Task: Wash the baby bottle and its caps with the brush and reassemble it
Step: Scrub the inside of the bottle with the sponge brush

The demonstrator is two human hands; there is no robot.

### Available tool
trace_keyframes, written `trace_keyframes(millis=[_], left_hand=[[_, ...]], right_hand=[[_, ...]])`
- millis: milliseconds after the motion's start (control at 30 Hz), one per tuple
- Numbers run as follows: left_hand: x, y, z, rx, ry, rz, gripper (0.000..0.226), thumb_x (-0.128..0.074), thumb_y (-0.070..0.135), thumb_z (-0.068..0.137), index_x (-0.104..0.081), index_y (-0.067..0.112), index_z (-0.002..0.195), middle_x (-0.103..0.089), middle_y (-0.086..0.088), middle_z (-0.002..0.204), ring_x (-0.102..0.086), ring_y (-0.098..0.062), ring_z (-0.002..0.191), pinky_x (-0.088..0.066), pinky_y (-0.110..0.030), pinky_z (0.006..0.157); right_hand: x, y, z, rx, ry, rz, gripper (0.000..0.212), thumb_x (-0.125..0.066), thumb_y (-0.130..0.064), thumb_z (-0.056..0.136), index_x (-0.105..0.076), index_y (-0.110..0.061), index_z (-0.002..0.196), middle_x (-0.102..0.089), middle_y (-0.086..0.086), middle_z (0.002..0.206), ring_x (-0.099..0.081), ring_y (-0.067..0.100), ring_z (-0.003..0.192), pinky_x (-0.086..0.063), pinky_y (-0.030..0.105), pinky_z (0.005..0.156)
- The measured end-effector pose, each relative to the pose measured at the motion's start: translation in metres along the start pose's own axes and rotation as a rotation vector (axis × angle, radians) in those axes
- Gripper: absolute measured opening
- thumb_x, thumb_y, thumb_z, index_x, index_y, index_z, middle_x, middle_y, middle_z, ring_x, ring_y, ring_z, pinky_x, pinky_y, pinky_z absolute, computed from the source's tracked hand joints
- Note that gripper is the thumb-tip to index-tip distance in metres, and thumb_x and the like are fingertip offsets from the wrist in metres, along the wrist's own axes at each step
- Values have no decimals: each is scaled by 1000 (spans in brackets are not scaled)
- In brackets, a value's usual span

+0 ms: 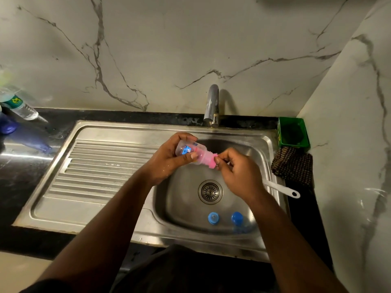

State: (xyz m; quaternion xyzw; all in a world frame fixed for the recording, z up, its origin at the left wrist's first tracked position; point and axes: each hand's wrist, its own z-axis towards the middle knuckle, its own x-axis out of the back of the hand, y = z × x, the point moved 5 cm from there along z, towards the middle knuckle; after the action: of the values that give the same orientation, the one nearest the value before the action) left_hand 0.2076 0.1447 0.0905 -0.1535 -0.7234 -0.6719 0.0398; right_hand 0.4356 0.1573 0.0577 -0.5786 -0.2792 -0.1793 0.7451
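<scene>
My left hand (169,158) grips a clear baby bottle (190,152) on its side above the sink basin (184,187), mouth pointing right. A pink brush head (209,160) is pushed into the bottle's mouth. My right hand (237,170) holds the brush right at the bottle's opening, and its white handle (283,190) sticks out to the right over the sink's rim. Two blue caps lie in the basin near the front: a ring-shaped one (213,218) and a domed one (237,218).
A chrome faucet (211,106) stands behind the basin; no water stream is visible. A ribbed drainboard (101,166) lies to the left. A green tub (293,132) and a dark checked cloth (294,163) sit at the right. Plastic bottles (19,104) stand far left.
</scene>
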Motion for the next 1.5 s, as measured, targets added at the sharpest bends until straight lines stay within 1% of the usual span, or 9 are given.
trace_keyframes(millis=[133, 233, 400, 600, 767, 933, 1100, 1300, 1500], left_hand=[[10, 1, -1, -5, 36, -25, 47, -73, 31, 90, -55, 22, 132, -62, -3, 127, -67, -24, 112, -60, -42, 92], [5, 7, 0, -29, -31, 41, 44, -72, 26, 90, -57, 17, 131, -63, 1, 125, -67, -20, 111, -61, -36, 90], [12, 2, -2, 4, 75, -13, 40, -72, 28, 90, -58, 23, 127, -63, 2, 126, -68, -19, 109, -61, -31, 85], [8, 5, -2, -42, -13, 88, 35, -72, 23, 93, -58, 20, 125, -63, 1, 123, -66, -17, 109, -60, -30, 86], [10, 0, -4, 3, 57, 16, 38, -72, 31, 90, -61, 24, 125, -62, 0, 126, -65, -23, 113, -62, -38, 89], [0, 10, 0, 12, -30, 4, 42, -75, 32, 86, -61, 19, 124, -64, -4, 121, -69, -27, 107, -63, -41, 83], [18, 15, 1, 30, 48, -80, 40, -73, 30, 88, -59, 17, 123, -61, -11, 125, -70, -32, 109, -64, -45, 83], [10, 16, 2, 5, -35, -54, 38, -76, 27, 88, -60, 18, 121, -62, -10, 125, -68, -35, 110, -63, -53, 86], [1, 10, 1, 24, -80, 1, 34, -74, 21, 91, -60, 17, 122, -61, -4, 123, -68, -23, 107, -63, -40, 81]], right_hand=[[6, -6, 0, 24, 64, -19, 15, -68, -42, 97, -69, -27, 95, -70, -12, 78, -63, 5, 66, -46, 26, 55], [4, -11, -1, 103, 54, -71, 14, -68, -40, 97, -68, -26, 96, -71, -12, 79, -64, 8, 66, -45, 26, 57], [13, -2, 1, 25, 108, 5, 14, -68, -41, 97, -69, -27, 96, -71, -13, 79, -64, 5, 67, -52, 30, 57], [5, -12, -7, 170, -12, -28, 11, -70, -35, 96, -69, -27, 104, -69, -15, 83, -57, 2, 66, -40, 24, 60], [9, -12, -3, 126, -92, -8, 39, -82, -39, 86, -61, -33, 118, -67, -21, 102, -63, 0, 82, -49, 18, 68], [6, -19, -6, 286, 76, -66, 13, -76, -28, 91, -72, -18, 98, -72, -4, 84, -63, 15, 72, -52, 39, 63], [32, -10, -6, 304, 323, -210, 17, -69, -35, 95, -78, -21, 97, -73, -5, 80, -59, 12, 74, -36, 24, 66], [24, -8, -5, 227, 132, -160, 21, -58, -42, 100, -74, -30, 107, -74, -10, 85, -65, 13, 74, -46, 29, 60], [8, -9, -9, 115, -96, 1, 18, -58, -46, 100, -65, -33, 108, -73, -16, 79, -69, 2, 72, -52, 28, 64]])
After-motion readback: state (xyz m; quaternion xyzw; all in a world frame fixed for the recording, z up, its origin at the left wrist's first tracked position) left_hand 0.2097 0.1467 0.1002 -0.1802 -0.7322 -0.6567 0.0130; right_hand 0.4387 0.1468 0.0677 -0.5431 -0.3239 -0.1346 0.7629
